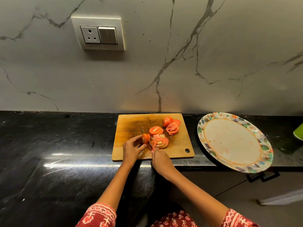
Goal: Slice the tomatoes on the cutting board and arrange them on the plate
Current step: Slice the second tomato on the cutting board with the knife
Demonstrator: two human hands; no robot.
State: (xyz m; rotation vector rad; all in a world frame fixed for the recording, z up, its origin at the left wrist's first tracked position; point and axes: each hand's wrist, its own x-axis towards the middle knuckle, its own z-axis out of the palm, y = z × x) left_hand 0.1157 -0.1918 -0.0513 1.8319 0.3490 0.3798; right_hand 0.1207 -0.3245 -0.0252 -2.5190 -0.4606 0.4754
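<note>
Tomato slices [171, 127] on wooden board [131, 123]

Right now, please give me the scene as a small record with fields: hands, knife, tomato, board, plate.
left hand: left hand holds the uncut red tomato piece on the board
right hand: right hand grips the small red-handled knife
knife: blade against the tomato piece
slices: two heaps of red tomato slices on the board
board: rectangular wooden cutting board on the black stone counter
plate: round leaf-rimmed plate, right of board, no slices
</note>
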